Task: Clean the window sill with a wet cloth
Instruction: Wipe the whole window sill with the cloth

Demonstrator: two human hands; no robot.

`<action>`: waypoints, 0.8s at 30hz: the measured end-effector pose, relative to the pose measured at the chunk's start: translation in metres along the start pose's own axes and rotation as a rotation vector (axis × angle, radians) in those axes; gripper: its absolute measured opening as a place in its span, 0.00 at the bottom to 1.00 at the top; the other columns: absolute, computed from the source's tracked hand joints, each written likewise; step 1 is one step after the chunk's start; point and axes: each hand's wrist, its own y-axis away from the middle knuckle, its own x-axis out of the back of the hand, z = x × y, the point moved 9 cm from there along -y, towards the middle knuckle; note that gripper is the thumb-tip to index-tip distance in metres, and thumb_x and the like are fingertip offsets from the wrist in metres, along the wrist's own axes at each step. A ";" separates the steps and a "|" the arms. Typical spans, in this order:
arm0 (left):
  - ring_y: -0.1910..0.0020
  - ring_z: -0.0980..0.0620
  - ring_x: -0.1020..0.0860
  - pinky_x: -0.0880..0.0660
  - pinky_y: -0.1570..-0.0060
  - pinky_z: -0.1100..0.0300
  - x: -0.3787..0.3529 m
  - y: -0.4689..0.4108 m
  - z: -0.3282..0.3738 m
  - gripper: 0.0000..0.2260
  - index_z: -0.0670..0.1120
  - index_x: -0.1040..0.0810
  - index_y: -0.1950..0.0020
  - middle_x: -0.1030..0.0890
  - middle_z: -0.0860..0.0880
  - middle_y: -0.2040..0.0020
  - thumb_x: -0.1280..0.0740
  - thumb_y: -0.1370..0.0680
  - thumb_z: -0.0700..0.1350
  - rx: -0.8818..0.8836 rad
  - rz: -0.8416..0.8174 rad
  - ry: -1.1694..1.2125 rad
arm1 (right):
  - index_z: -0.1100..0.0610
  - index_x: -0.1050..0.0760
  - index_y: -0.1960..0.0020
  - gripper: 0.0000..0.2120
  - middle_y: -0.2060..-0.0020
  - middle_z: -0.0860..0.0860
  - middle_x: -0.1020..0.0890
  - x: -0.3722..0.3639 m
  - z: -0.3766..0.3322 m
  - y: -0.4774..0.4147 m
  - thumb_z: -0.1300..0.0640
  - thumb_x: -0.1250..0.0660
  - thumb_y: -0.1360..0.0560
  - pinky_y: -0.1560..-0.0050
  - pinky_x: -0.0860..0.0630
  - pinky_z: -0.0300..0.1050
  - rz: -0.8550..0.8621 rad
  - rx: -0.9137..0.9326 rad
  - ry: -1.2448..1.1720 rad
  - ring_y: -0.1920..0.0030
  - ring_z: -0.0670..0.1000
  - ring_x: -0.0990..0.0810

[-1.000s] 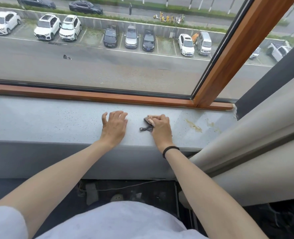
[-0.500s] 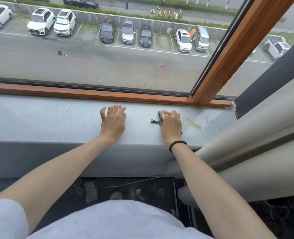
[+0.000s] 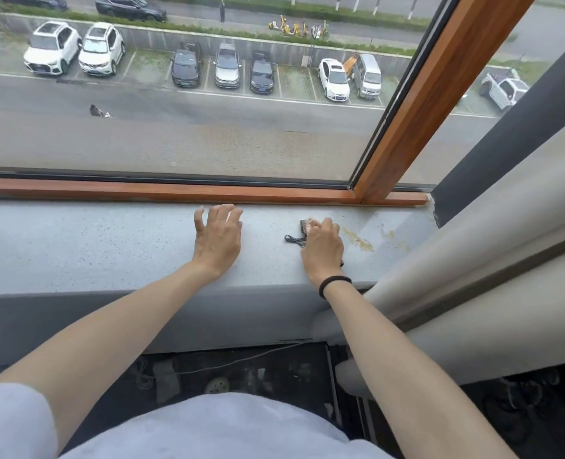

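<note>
The left hand (image 3: pixel 220 241) is lying flat on the window sill (image 3: pixel 76 246), well to the left of the yellowish stain (image 3: pixel 357 240). Its fingers are spreading straight and holding nothing, with the fingertips reaching almost to the wooden frame (image 3: pixel 175 192). It is staying where it was a second ago and seems to be serving only as a brace.

Nearer the stain, the cloth (image 3: pixel 304 228) is lying on the sill, mostly covered. Only a dark patterned corner and a thin loop are showing, on the side away from the stain. The right hand (image 3: pixel 322 248), with a black band (image 3: pixel 334 283) at the wrist, is pressing down on it. Its fingers are curling over the bundle and gripping it.

Over the last second this hand has been sliding the cloth along the sill toward the stain. The gap is shrinking, and the knuckles are now sitting just beside the mark's left end. The stain itself is looking untouched, as are the fainter specks beyond it, toward the curtain (image 3: pixel 473 260). So the dirtiest stretch is probably still waiting to be wiped, and the stroke appears to be heading straight for it.
</note>
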 end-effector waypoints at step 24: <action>0.53 0.42 0.23 0.32 0.43 0.47 -0.001 -0.048 0.035 0.17 0.39 0.23 0.48 0.20 0.42 0.52 0.47 0.30 0.34 -0.284 -0.009 -0.374 | 0.59 0.25 0.38 0.19 0.47 0.54 0.23 -0.010 -0.061 -0.026 0.71 0.43 0.25 0.48 0.32 0.48 0.025 0.359 0.010 0.47 0.56 0.27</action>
